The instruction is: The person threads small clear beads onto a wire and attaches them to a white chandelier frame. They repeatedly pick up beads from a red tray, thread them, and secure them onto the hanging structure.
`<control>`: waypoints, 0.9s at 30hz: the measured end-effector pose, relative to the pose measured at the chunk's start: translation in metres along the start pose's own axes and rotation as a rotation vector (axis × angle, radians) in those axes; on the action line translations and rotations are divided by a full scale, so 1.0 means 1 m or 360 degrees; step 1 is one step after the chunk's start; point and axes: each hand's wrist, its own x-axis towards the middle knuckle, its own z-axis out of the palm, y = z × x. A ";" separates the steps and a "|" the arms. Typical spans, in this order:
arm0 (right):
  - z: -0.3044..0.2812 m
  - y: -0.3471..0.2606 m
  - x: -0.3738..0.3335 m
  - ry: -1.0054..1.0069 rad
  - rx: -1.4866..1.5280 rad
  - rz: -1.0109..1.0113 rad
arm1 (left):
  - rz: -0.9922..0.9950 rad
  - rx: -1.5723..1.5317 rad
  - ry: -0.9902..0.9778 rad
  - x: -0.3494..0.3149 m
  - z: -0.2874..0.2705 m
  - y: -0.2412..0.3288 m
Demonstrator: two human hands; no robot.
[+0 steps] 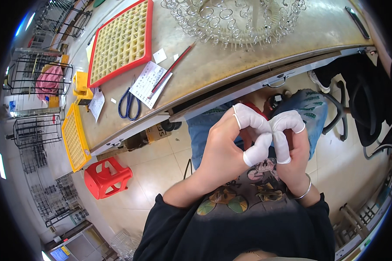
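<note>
My left hand (228,143) and my right hand (292,145) meet above my lap, in front of the bench. White finger cots cover the thumb and index finger of each. The fingers of both hands are bent into a pinch, and their tips touch one another. Whatever sits between the tips is hidden or too small to name. A round stand hung with many looped wire rings (244,21) is on the bench beyond my hands. To their left lie blue-handled scissors (129,104), a written paper slip (151,85) and a thin red pencil-like stick (174,67) across it.
A red-rimmed compartment tray (149,30) lies on the bench (204,69), left. A yellow tape dispenser (79,89) and a yellow tray (75,137) are at its left edge. A drawer handle (275,81) projects toward me. A red stool (106,178) stands on the floor, left.
</note>
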 end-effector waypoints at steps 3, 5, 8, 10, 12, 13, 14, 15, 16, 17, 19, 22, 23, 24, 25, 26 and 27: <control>0.001 -0.001 0.000 -0.0017 -0.0044 -0.0024 | -0.0051 -0.0176 -0.0056 -0.001 -0.002 0.002; 0.003 -0.005 0.000 -0.0026 0.0052 0.0023 | -0.0014 -0.0131 0.0007 0.001 0.000 -0.001; 0.003 -0.006 -0.001 -0.0003 0.0197 0.0022 | -0.0018 -0.0018 0.0017 0.001 -0.004 0.004; 0.004 -0.007 0.000 0.0030 0.0357 0.0108 | -0.0003 -0.0017 0.0011 0.000 -0.004 0.001; 0.003 -0.006 0.000 0.0025 0.0435 0.0161 | 0.0001 -0.0031 0.0000 -0.002 -0.003 0.000; -0.001 -0.003 0.001 0.0004 0.0432 0.0172 | -0.0002 -0.0045 -0.0008 -0.002 -0.004 0.002; -0.003 -0.001 0.001 -0.0017 0.0430 0.0182 | -0.0006 -0.0058 -0.0017 -0.003 -0.004 0.003; -0.003 -0.002 0.001 0.0005 0.0388 0.0156 | -0.0006 -0.0073 -0.0034 -0.003 -0.004 0.002; -0.003 -0.003 0.001 0.0027 0.0346 0.0129 | -0.0007 -0.0087 -0.0052 -0.002 -0.005 0.001; -0.003 -0.003 0.001 0.0049 0.0303 0.0102 | -0.0007 -0.0102 -0.0070 -0.002 -0.005 0.001; -0.003 -0.004 0.001 0.0089 0.0018 -0.0059 | 0.0008 -0.0060 -0.0045 -0.002 -0.003 0.001; -0.003 -0.004 0.002 0.0118 -0.0156 -0.0163 | 0.0076 0.0097 -0.0016 -0.002 -0.001 0.006; -0.003 -0.004 0.002 0.0122 -0.0171 -0.0174 | 0.0106 0.0166 -0.0008 -0.002 -0.001 0.007; -0.003 -0.005 0.001 0.0100 0.0025 -0.0066 | 0.0087 0.0103 -0.0038 -0.002 -0.001 0.007; -0.002 -0.006 0.001 0.0078 0.0221 0.0042 | 0.0068 0.0040 -0.0069 -0.003 -0.002 0.007; -0.002 -0.007 0.001 0.0056 0.0418 0.0149 | 0.0048 -0.0023 -0.0099 -0.003 -0.002 0.006; -0.002 -0.007 0.000 0.0056 0.0395 0.0133 | 0.0032 -0.0075 -0.0089 -0.003 -0.002 0.004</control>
